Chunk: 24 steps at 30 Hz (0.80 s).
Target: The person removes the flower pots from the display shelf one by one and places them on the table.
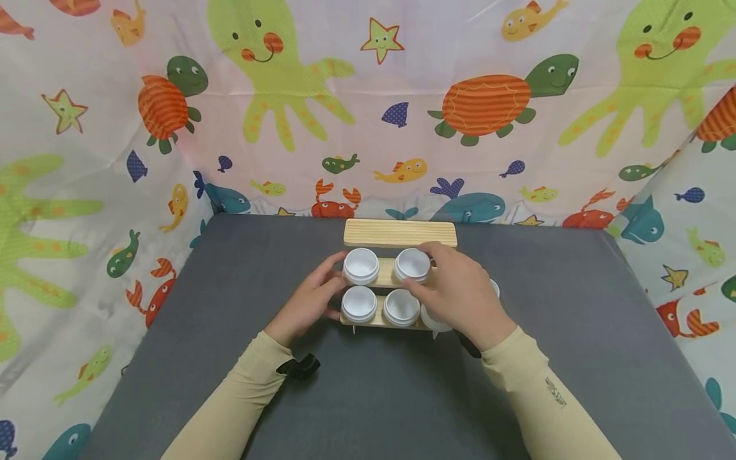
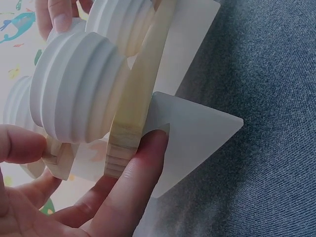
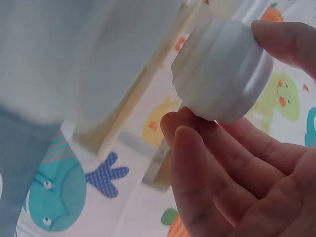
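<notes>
A tiered wooden stand point(image 1: 400, 234) with white triangular supports point(image 2: 192, 136) stands on the table. My left hand point(image 1: 310, 295) grips its left side, fingers at the ends of the lower and middle shelves. On the middle shelf, my right hand point(image 1: 464, 289) pinches a white ribbed pot point(image 3: 222, 71) between thumb and fingers. Left of it sits another white pot point(image 1: 361, 266). The lower shelf bears a left pot point(image 1: 359, 303), a centre pot point(image 1: 402, 306) and a right pot point(image 1: 432, 319) partly hidden by my right hand.
The top shelf at the back carries nothing. Past my right hand shows the edge of another white rim point(image 1: 495, 289). A grey cloth point(image 1: 368, 396) covers the table. Curtains point(image 1: 368, 140) printed with sea animals hang behind and at both sides.
</notes>
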### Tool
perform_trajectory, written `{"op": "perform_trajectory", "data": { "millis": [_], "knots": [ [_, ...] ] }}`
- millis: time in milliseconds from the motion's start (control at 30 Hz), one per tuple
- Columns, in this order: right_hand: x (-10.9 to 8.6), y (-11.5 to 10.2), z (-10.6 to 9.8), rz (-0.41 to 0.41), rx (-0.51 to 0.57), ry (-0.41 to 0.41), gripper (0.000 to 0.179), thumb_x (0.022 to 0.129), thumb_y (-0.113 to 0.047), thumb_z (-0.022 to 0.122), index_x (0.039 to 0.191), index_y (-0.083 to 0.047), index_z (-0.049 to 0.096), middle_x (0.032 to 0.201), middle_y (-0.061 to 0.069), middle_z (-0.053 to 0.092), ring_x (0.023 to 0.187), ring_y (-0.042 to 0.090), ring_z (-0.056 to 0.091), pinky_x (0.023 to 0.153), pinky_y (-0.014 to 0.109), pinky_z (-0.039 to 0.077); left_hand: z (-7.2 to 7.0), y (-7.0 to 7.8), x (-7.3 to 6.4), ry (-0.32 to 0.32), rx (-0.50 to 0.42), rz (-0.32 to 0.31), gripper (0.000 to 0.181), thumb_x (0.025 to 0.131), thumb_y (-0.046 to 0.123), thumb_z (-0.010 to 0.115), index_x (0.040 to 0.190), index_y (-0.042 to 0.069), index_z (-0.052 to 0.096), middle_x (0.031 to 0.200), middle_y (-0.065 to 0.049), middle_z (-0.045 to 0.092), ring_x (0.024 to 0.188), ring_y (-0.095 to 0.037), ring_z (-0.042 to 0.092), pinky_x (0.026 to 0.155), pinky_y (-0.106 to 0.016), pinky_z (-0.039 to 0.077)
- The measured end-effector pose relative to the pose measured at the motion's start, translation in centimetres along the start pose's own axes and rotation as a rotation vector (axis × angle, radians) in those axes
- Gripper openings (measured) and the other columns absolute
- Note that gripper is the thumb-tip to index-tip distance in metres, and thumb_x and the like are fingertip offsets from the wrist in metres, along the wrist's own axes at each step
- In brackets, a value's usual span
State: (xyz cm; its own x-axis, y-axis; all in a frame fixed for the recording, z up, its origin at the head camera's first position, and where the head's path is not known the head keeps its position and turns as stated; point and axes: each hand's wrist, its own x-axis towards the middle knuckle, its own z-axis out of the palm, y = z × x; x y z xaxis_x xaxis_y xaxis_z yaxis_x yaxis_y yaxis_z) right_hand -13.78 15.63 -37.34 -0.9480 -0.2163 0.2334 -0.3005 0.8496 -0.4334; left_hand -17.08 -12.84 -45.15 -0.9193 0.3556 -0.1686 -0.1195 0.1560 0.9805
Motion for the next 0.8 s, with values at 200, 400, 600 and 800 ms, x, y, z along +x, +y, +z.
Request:
{"op": "perform_trajectory", "data": {
  "millis": [200, 400, 600, 800],
  "knots": [
    [-0.8, 1.5, -1.1, 0.015, 0.011, 0.042, 0.058, 0.089, -0.037, 0.088, 0.135, -0.01, 0.067, 0.122, 0.009, 0.077, 0.104, 0.028, 0.074, 0.087, 0.054, 0.062, 0.0, 0.1, 0.1, 0.009, 0.008, -0.004, 0.057, 0.109, 0.029, 0.054, 0.164, 0.035, 0.041, 0.145, -0.017, 0.063, 0.117, -0.03, 0.068, 0.069, -0.046, 0.066],
    [-2.0, 2.9, -2.1, 0.044, 0.001, 0.075, 0.06, 0.09, -0.038, 0.087, 0.137, -0.008, 0.065, 0.122, 0.011, 0.076, 0.101, 0.03, 0.072, 0.084, 0.054, 0.06, 0.0, 0.1, 0.0, 0.007, 0.013, -0.004, 0.056, 0.11, 0.028, 0.054, 0.164, 0.034, 0.041, 0.145, -0.018, 0.063, 0.117, -0.029, 0.068, 0.07, -0.046, 0.066],
    [-3.0, 4.3, -2.9, 0.086, 0.009, 0.112, 0.058, 0.091, -0.038, 0.087, 0.137, -0.009, 0.066, 0.121, 0.011, 0.076, 0.098, 0.028, 0.07, 0.081, 0.051, 0.058, 0.0, 0.1, 0.0, 0.0, 0.003, -0.003, 0.057, 0.11, 0.027, 0.054, 0.165, 0.033, 0.04, 0.146, -0.019, 0.063, 0.118, -0.03, 0.068, 0.07, -0.046, 0.066],
    [-3.9, 6.1, -3.6, 0.168, 0.027, 0.144, 0.059, 0.09, -0.037, 0.088, 0.136, -0.009, 0.066, 0.119, 0.014, 0.076, 0.089, 0.028, 0.067, 0.071, 0.039, 0.051, 0.0, 0.1, 0.1, 0.0, 0.003, -0.008, 0.057, 0.11, 0.028, 0.054, 0.165, 0.033, 0.04, 0.147, -0.018, 0.062, 0.123, -0.035, 0.067, 0.071, -0.047, 0.067]
  ]
}}
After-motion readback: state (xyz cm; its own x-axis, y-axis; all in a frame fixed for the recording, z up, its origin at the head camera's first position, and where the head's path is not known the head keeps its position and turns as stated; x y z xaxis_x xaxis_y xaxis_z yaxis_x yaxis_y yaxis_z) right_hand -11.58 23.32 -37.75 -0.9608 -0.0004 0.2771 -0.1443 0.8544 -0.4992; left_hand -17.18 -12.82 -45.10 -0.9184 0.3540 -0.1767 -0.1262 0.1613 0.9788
